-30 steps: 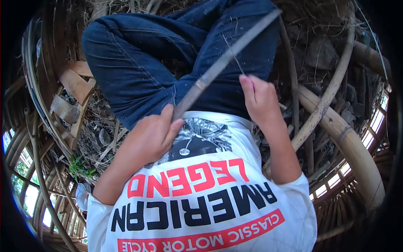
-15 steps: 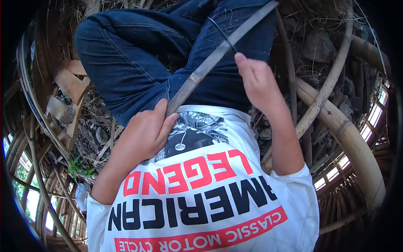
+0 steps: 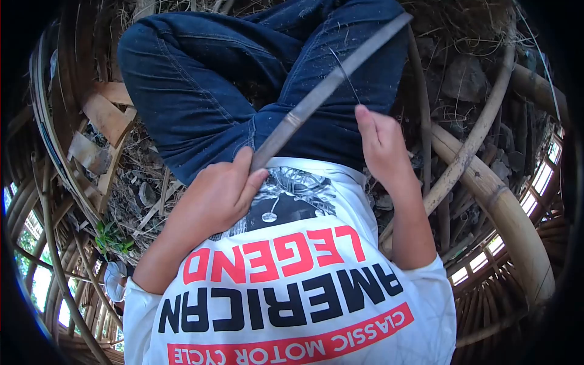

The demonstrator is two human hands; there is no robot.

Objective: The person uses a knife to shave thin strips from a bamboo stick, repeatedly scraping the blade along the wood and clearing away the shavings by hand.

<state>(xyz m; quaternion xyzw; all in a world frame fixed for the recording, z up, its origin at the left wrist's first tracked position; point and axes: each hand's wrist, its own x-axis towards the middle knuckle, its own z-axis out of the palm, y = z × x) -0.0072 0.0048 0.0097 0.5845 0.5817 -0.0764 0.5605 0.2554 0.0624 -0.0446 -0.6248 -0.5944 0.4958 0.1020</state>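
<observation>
A long, flat bamboo slat (image 3: 316, 97) with a node slants across my lap, over dark blue jeans (image 3: 201, 73). My left hand (image 3: 219, 193) is closed around its near end, close against my white T-shirt (image 3: 274, 304). In my right hand (image 3: 386, 146) is the end of a thin dark rod-like tool (image 3: 351, 81), its fingers curled and thumb pointing up along it. The tool crosses the slat's upper part. What kind of tool it is I cannot tell, since my fist covers its near end.
Thick bamboo poles (image 3: 486, 182) cross at my right, over stones (image 3: 464, 79) and dry debris. Wood pieces (image 3: 108, 118) and bent bamboo strips (image 3: 45, 115) lie at my left, near a small green plant (image 3: 112, 238). Slatted bamboo walls stand on both sides.
My right hand has drawn back toward my body and slightly right, pulling the thin tool along across the slat. My left hand keeps its hold; the whole view has shifted a little.
</observation>
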